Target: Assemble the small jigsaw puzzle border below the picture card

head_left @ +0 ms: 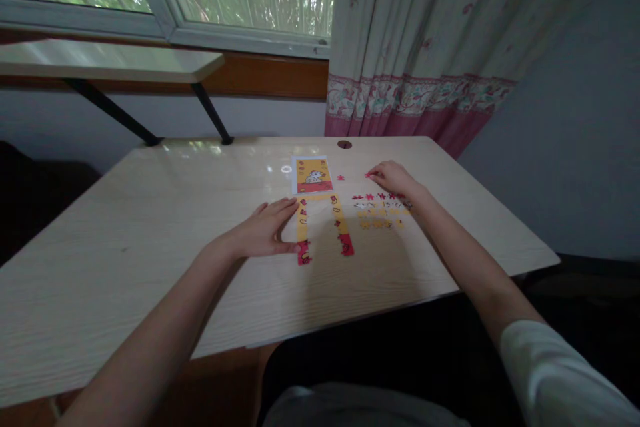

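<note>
Left hand (265,230): flat on the table (150,247), fingers together, touching the left strip of the puzzle frame (303,227); right hand (393,177): far right, fingertips pinched on a red piece (370,175); loose pieces (383,210) just near of it; picture card (313,175) beyond the frame.

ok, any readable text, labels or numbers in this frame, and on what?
None can be read.
Picture card: a yellow and red cartoon print; any lettering is too small and blurred.
Puzzle frame by the left hand: patterns only.
Loose pieces by the right hand: marks too blurred to read.
</note>
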`<state>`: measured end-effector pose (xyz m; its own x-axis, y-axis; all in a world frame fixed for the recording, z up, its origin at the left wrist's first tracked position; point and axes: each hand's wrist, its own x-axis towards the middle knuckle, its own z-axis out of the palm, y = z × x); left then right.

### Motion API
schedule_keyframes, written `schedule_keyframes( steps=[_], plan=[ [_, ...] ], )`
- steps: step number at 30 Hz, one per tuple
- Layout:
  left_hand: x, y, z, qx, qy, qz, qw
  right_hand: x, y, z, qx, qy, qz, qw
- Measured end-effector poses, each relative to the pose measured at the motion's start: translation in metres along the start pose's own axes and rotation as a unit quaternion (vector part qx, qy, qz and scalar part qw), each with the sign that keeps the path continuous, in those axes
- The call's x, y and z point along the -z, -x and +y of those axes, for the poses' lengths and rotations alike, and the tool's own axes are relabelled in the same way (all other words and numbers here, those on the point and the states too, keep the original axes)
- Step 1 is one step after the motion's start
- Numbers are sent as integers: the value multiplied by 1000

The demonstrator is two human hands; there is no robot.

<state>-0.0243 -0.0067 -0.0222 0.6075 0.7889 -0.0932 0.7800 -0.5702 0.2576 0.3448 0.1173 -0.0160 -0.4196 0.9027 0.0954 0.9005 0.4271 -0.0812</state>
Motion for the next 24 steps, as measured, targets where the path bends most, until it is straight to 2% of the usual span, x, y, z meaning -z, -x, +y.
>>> schedule_keyframes(
  steps=[13, 24],
  plan=[
    [-2, -1, -2, -19, -6, 19, 1000, -4, 6, -4, 15, 21, 29, 999],
    [0, -1, 0, -20, 3, 21, 1000, -1, 5, -17, 44, -109, 13, 993]
  ],
)
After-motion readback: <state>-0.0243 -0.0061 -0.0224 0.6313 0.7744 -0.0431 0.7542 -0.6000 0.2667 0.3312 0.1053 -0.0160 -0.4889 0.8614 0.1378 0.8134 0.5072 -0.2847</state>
